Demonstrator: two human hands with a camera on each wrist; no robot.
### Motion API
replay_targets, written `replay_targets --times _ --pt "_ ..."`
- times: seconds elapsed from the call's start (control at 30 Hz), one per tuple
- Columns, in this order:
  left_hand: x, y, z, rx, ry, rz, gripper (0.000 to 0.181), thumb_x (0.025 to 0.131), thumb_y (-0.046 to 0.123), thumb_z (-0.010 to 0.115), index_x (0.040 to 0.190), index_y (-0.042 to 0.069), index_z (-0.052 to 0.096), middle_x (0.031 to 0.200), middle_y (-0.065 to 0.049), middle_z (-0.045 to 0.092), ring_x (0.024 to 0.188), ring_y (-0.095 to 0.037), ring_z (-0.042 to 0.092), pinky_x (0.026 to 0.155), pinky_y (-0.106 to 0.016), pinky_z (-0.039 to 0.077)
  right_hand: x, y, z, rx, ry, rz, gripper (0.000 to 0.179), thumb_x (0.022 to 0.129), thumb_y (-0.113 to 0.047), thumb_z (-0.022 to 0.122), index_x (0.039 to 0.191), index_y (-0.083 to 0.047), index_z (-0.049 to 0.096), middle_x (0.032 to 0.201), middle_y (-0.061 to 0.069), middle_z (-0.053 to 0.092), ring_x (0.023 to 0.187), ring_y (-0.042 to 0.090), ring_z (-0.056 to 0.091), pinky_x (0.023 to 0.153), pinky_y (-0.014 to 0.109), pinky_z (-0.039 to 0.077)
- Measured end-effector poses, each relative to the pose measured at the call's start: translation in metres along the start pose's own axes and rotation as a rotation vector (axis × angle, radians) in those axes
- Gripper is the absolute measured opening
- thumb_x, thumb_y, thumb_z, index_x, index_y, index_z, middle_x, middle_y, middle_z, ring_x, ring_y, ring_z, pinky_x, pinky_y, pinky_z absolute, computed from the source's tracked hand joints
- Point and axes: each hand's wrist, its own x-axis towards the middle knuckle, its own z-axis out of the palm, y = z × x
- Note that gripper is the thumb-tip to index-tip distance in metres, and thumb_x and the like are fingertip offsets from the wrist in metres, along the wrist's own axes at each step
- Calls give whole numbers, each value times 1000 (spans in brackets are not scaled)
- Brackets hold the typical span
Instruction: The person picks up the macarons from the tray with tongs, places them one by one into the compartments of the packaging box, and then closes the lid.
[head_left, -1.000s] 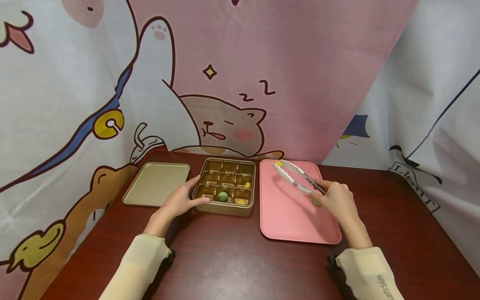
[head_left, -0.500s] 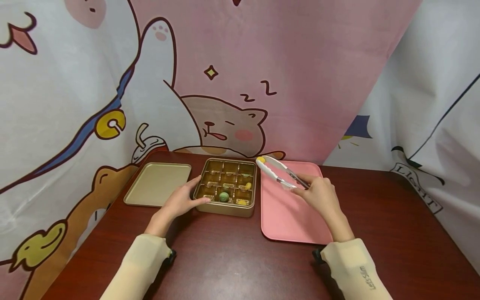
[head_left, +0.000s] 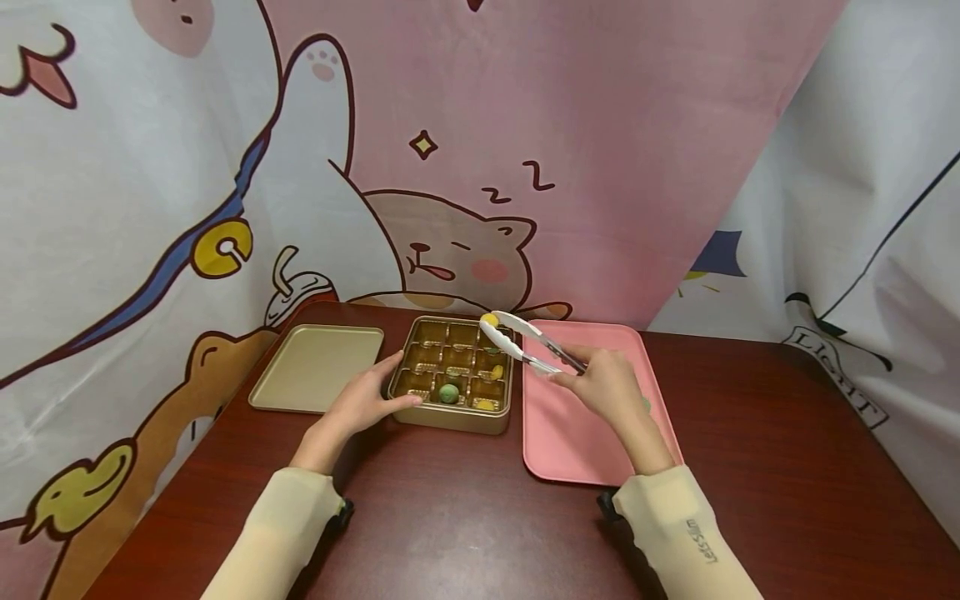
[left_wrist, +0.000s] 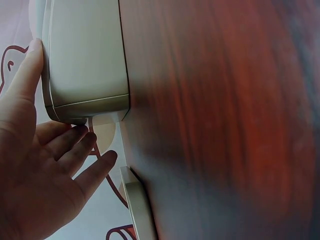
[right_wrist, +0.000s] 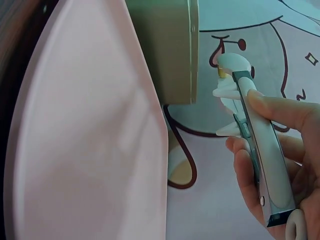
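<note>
My right hand (head_left: 603,379) grips a pair of tongs (head_left: 525,329) with white tips. Between the tips is a small yellow piece (head_left: 490,319), above the back right of a gold box (head_left: 450,419). The box has a divided insert, with a green ball (head_left: 448,393) in the front middle compartment. Yellow pieces sit in the right column's middle and front compartments, and something green shows at its back, partly behind the tongs. My left hand (head_left: 363,402) rests at the box's left front corner, thumb along the rim and relaxed fingers against the side.
A pink tray (head_left: 570,450) lies right of the box, under my right forearm. A green piece (head_left: 646,404) on it is mostly hidden by that arm. To the left lies a flat gold lid (head_left: 315,367). A printed curtain (head_left: 637,167) hangs behind the brown table (head_left: 465,517).
My right hand has carried the tongs and the yellow piece leftward from over the pink tray to over the box. My left hand has stayed at the box.
</note>
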Motion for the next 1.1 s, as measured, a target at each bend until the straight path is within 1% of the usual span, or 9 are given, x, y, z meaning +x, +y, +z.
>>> replay_targets --times 0.13,0.33,0.43,0.53,0.6,0.67,0.83,0.97,1.1 --pt "0 0 0 -6 -2 0 94 86 48 75 155 2 32 158 -20 38 141 -41 42 113 -57 38 3 -8 7 3 -5 -25 47 76 -31 86 118 -11 76 88 7 77 67 20 54 65 41 47" --pt "1 0 1 -9 -3 -6 94 85 48 76 155 2 32 158 -20 38 142 -41 41 114 -56 38 7 -15 16 -12 -13 -57 50 75 -34 86 120 -15 75 92 7 79 67 22 58 69 48 50" --pt "1 0 0 -8 -5 -7 95 85 49 75 156 2 32 158 -20 38 142 -41 41 113 -56 38 9 -18 19 -11 -29 -58 49 76 -32 85 121 -16 75 90 7 78 67 21 58 68 48 49" --pt "1 1 0 -11 -6 -6 94 86 48 75 155 2 32 158 -20 38 142 -41 42 113 -56 38 11 -21 21 -15 -60 -47 50 77 -33 84 122 -16 74 82 3 77 66 20 55 68 45 48" --pt "1 1 -1 -15 -10 -9 94 86 47 76 156 2 32 158 -20 38 142 -41 41 113 -57 38 12 -22 22 -14 -77 -40 51 77 -34 83 124 -15 73 81 3 76 67 20 56 68 44 49" --pt "1 2 -1 -16 -13 -11 94 86 47 76 156 2 31 158 -21 37 142 -42 41 113 -57 38 13 -23 21 -17 -85 -35 53 78 -35 83 125 -15 72 84 4 76 70 21 59 70 45 50" --pt "1 3 -2 -7 -12 -10 94 86 47 75 156 2 31 158 -21 37 142 -41 41 113 -57 38 11 -20 19 -13 -75 -32 56 77 -36 83 127 -15 71 103 9 78 82 27 69 77 50 53" --pt "1 2 -2 -7 -13 -9 94 86 48 75 156 2 32 158 -21 38 142 -42 42 113 -57 38 8 -16 13 1 -71 -21 58 76 -37 84 127 -13 70 100 9 78 79 24 66 76 48 53" --pt "1 0 -1 -16 -17 -10 95 86 49 75 156 2 31 158 -21 37 143 -42 40 114 -57 37 4 -11 3 10 -63 3 58 76 -36 84 127 -11 71 89 6 76 72 21 57 70 41 48"
